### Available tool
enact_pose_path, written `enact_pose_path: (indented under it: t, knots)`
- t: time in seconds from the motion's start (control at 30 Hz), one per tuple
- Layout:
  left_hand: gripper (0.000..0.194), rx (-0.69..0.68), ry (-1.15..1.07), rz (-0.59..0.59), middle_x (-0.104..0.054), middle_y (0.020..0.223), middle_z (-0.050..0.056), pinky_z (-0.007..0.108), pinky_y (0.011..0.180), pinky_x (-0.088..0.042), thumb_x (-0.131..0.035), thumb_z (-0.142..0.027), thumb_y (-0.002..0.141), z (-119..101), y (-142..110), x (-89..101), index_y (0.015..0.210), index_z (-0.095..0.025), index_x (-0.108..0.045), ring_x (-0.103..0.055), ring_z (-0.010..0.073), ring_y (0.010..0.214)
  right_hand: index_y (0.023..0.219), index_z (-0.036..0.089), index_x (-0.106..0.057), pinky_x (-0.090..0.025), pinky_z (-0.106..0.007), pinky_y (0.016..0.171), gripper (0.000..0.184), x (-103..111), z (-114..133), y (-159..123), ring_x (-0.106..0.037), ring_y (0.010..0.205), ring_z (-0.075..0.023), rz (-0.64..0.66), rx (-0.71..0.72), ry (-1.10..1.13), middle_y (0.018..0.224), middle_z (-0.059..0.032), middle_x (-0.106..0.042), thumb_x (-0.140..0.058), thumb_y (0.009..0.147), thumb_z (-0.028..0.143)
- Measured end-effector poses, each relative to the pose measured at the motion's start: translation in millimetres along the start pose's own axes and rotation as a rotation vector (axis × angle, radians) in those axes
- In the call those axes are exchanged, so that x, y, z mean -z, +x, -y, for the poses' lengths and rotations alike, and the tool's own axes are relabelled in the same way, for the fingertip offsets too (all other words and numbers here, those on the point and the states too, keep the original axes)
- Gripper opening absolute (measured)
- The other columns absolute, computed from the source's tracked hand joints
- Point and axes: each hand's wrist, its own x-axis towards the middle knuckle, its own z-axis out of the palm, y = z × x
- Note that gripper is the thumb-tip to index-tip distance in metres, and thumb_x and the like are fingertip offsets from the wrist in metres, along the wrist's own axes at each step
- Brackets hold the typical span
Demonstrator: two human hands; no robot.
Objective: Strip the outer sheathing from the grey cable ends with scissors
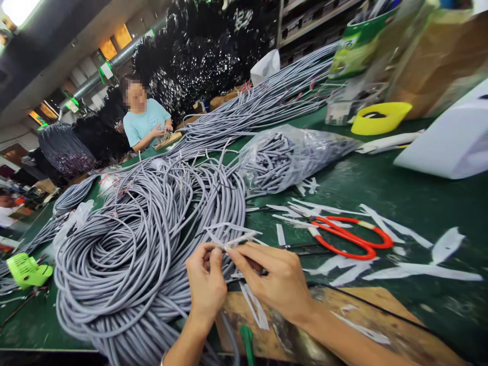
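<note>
My left hand (208, 279) is closed, its thumb and forefinger pinching a pale, thin piece that looks like a cable end wrapped with a white strip (243, 238). From the other side, the thumb and fingers of my right hand (280, 277) close on the same piece, fingertips almost meeting the left ones. Under the curled right fingers is something dark, partly hidden. Below the hands, white strips (256, 310) hang over a worn wooden board (236, 325). Just beyond and to the left spreads a large coil of grey cables (125, 244).
Red-handled scissors (343, 236) lie among cut white strips (438, 272) on the green table (427, 203). Behind them rests a clear bag (290, 157) of short grey pieces. A yellow tape ring (381, 119), green tub (358, 46) and lime-green tool (28, 270) stand around. Across the table sits a person (147, 119).
</note>
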Motion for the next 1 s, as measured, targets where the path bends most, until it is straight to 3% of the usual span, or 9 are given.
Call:
enact_pose_path:
  t: [0.1, 0.27, 0.37, 0.53, 0.63, 0.67, 0.8, 0.93, 1.0]
  knots:
    - [0.022, 0.050, -0.114, 0.009, -0.055, 0.059, 0.001, 0.021, 0.051, -0.041, -0.055, -0.036, 0.075, -0.7, 1.0, 0.8, 0.067, -0.015, -0.057, -0.052, 0.0130, 0.056, 0.062, 0.017, -0.061, -0.042, -0.019, 0.048, 0.028, -0.1, 1.7, -0.8, -0.056, 0.045, -0.0099, -0.043, 0.089, 0.042, 0.053, -0.0010, -0.063, -0.046, 0.085, 0.019]
    - [0.024, 0.029, -0.099, 0.015, -0.051, 0.054, 0.000, 0.022, 0.049, -0.039, -0.056, -0.036, 0.074, -4.7, -0.2, 4.1, 0.066, -0.013, -0.061, -0.049, 0.0128, 0.054, 0.054, 0.017, -0.053, -0.031, -0.019, 0.036, 0.038, -1.1, 4.0, 3.5, -0.038, 0.034, -0.0069, 0.042, -0.059, 0.121, 0.040, 0.0044, -0.043, -0.039, 0.088, 0.024]
    - [0.030, 0.040, -0.118, 0.004, -0.046, 0.049, -0.002, 0.020, 0.044, -0.035, -0.057, -0.042, 0.073, -6.0, -1.8, 2.1, 0.060, -0.014, -0.058, -0.044, 0.0107, 0.048, 0.054, 0.017, -0.053, -0.030, -0.019, 0.036, 0.037, -1.1, 2.1, 4.0, -0.037, 0.034, -0.0065, 0.047, -0.066, 0.139, 0.041, 0.0049, -0.042, -0.040, 0.088, 0.023]
    - [0.043, 0.226, -0.374, 0.053, -0.025, 0.041, -0.010, 0.015, 0.032, -0.018, -0.065, -0.052, 0.062, -5.4, 3.7, -0.3, 0.052, -0.017, -0.043, -0.020, 0.0027, 0.035, 0.056, 0.018, -0.055, -0.033, -0.022, 0.041, 0.034, 1.1, 10.3, -1.6, -0.044, 0.039, -0.0089, -0.027, 0.164, 0.111, 0.044, 0.0018, -0.050, -0.041, 0.087, 0.019]
    - [0.047, 0.374, -0.519, -0.077, -0.016, 0.041, -0.014, 0.013, 0.029, -0.008, -0.070, -0.052, 0.055, -4.6, 13.9, 5.3, 0.053, -0.019, -0.037, -0.010, 0.0008, 0.033, 0.046, 0.022, -0.045, -0.029, -0.025, 0.039, 0.047, 3.0, 21.8, -4.4, -0.041, 0.034, -0.0095, 0.010, 0.460, 0.218, 0.037, 0.0041, -0.043, -0.032, 0.091, 0.022]
    - [0.045, 0.380, -0.553, -0.114, -0.016, 0.041, -0.015, 0.012, 0.029, -0.007, -0.071, -0.051, 0.054, -4.6, 16.8, 7.6, 0.055, -0.018, -0.039, -0.008, 0.0005, 0.033, 0.048, 0.021, -0.047, -0.031, -0.025, 0.040, 0.047, 3.5, 23.5, -4.5, -0.043, 0.035, -0.0093, 0.022, 0.467, 0.244, 0.038, 0.0039, -0.045, -0.030, 0.091, 0.021]
    - [0.040, 0.315, -0.640, -0.032, -0.029, 0.043, -0.012, 0.010, 0.030, -0.012, -0.074, -0.047, 0.055, -6.2, 19.2, 10.3, 0.066, -0.012, -0.057, -0.015, -0.0010, 0.034, 0.062, 0.018, -0.056, -0.037, -0.020, 0.047, 0.029, 3.0, 13.5, -1.5, -0.052, 0.044, -0.0090, -0.098, 0.041, 0.058, 0.050, 0.0006, -0.057, -0.042, 0.088, 0.019]
    - [0.039, 0.211, -0.605, 0.001, -0.043, 0.047, -0.007, 0.013, 0.038, -0.033, -0.078, -0.039, 0.055, -6.6, 13.6, 5.6, 0.076, -0.008, -0.067, -0.036, 0.0010, 0.038, 0.058, 0.019, -0.058, -0.032, -0.021, 0.045, 0.037, -0.9, -0.8, 2.0, -0.051, 0.042, -0.0096, -0.059, -0.055, -0.159, 0.049, 0.0013, -0.058, -0.039, 0.089, 0.029]
    - [0.039, 0.219, -0.592, -0.021, -0.050, 0.048, -0.004, 0.015, 0.037, -0.035, -0.079, -0.039, 0.051, -6.4, 12.0, 5.0, 0.073, -0.009, -0.068, -0.039, 0.0020, 0.038, 0.058, 0.019, -0.058, -0.031, -0.022, 0.045, 0.040, -2.4, -2.7, 3.0, -0.051, 0.041, -0.0098, -0.039, -0.071, -0.187, 0.048, 0.0017, -0.058, -0.037, 0.090, 0.030]
